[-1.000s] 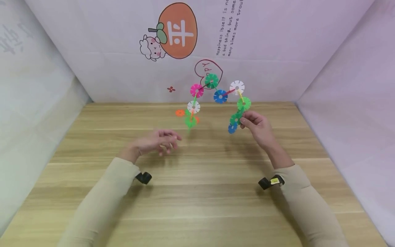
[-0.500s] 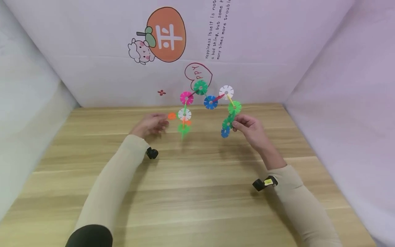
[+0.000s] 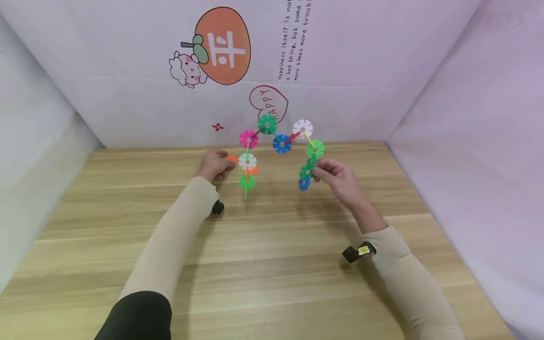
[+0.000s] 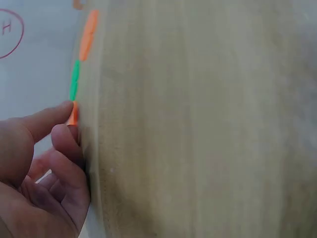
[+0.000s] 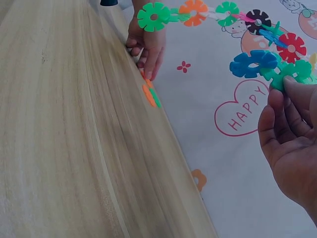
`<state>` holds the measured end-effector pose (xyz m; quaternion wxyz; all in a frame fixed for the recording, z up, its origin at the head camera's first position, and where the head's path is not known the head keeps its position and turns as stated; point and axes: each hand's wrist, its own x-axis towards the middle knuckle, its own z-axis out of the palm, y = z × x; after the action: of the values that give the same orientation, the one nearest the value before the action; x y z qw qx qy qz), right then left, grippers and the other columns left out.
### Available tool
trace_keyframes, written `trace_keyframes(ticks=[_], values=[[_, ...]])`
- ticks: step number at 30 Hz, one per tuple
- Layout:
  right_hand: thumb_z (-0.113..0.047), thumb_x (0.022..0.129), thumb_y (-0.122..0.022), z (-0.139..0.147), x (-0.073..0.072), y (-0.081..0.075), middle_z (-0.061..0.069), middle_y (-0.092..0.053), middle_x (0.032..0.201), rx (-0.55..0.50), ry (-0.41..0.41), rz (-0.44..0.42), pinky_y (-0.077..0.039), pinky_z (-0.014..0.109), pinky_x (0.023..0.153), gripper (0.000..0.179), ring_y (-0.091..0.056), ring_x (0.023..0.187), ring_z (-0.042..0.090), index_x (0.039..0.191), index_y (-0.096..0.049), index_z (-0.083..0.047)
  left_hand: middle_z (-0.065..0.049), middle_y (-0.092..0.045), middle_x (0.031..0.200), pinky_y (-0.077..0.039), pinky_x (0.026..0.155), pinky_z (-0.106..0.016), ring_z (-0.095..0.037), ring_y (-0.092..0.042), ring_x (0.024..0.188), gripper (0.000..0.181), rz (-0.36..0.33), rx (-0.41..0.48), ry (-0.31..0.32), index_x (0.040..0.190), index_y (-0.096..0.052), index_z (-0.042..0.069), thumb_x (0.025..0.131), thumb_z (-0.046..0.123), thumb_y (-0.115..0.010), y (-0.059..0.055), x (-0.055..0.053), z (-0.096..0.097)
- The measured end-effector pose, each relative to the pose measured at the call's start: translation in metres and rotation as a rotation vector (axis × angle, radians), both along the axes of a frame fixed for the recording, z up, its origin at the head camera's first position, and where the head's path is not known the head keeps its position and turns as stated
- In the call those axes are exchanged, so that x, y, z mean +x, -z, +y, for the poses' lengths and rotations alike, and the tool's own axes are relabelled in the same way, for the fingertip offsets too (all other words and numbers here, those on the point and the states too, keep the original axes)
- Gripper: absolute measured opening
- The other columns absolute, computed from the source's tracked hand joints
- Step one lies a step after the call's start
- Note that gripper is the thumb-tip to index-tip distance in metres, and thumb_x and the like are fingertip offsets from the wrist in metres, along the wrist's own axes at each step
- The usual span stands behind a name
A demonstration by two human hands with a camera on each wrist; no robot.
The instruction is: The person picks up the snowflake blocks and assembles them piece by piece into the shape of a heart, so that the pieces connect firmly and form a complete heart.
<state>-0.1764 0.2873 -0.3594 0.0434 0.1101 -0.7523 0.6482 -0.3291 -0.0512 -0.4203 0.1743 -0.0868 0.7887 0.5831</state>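
My right hand [image 3: 342,182] pinches the end of a chain of interlocking plastic snowflake discs [image 3: 282,144], at a green disc [image 5: 277,79] beside a blue one [image 5: 247,64]. The chain is raised and arches leftward through white, blue, green and pink discs, down to a light green disc [image 3: 246,182] at its far end. At the table's back edge my left hand [image 3: 214,164] pinches an orange disc [image 4: 75,114] between thumb and fingers. A green disc [image 4: 75,80] and a second orange disc [image 4: 89,35] join on in a row, low along the tabletop.
A wooden table [image 3: 263,264] spreads under both arms. White printed cloth [image 3: 348,56] rises behind it, with further white walls [image 3: 463,141] at the sides. A black wrist camera [image 3: 350,254] sits on the right sleeve, and another [image 3: 218,208] on the left.
My left hand has moved forward from in front of the chain to the back edge and taken hold of the orange disc. My right hand keeps its grip on the chain; the head view has shifted slightly.
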Motion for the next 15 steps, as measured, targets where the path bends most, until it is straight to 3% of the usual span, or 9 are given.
trace_keyframes(ticks=[4, 7, 11, 15], values=[[-0.005, 0.100, -0.062, 0.001, 0.001, -0.001, 0.003, -0.067, 0.090, -0.002, 0.014, -0.003, -0.055, 0.026, 0.078, 0.012, -0.061, 0.080, 0.017, 0.104, -0.066, 0.005, -0.005, -0.063, 0.073, -0.037, 0.038, -0.022, -0.009, -0.044, 0.040, 0.049, 0.019, -0.071, 0.009, 0.133, -0.055, 0.005, 0.088, 0.008, -0.076, -0.001, -0.001, 0.004], [-0.005, 0.100, -0.062, 0.001, 0.001, -0.001, 0.004, -0.067, 0.090, -0.001, 0.013, -0.008, -0.055, 0.026, 0.078, 0.013, -0.061, 0.080, 0.016, 0.105, -0.066, 0.006, -0.009, -0.066, 0.085, -0.041, 0.041, -0.023, -0.011, -0.048, 0.045, 0.047, 0.039, -0.127, 0.028, 0.132, -0.057, 0.005, 0.089, 0.010, -0.076, -0.003, 0.000, 0.005], [-0.004, 0.100, -0.062, 0.000, 0.001, -0.002, 0.005, -0.067, 0.091, 0.001, 0.003, -0.008, -0.055, 0.026, 0.078, 0.014, -0.062, 0.081, 0.016, 0.106, -0.066, 0.009, -0.011, -0.064, 0.114, -0.049, 0.066, -0.030, -0.018, -0.058, 0.077, 0.045, 0.150, -0.356, 0.107, 0.127, -0.059, 0.005, 0.089, 0.021, -0.077, -0.006, 0.003, 0.002], [-0.002, 0.099, -0.061, -0.001, 0.003, -0.003, 0.005, -0.067, 0.090, 0.000, -0.002, -0.006, -0.055, 0.026, 0.078, 0.014, -0.061, 0.080, 0.016, 0.106, -0.065, 0.010, -0.014, -0.060, 0.125, -0.045, 0.090, -0.043, -0.030, -0.053, 0.104, 0.045, 0.236, -0.513, 0.192, 0.125, -0.058, 0.005, 0.089, 0.026, -0.077, -0.009, 0.010, -0.003]])
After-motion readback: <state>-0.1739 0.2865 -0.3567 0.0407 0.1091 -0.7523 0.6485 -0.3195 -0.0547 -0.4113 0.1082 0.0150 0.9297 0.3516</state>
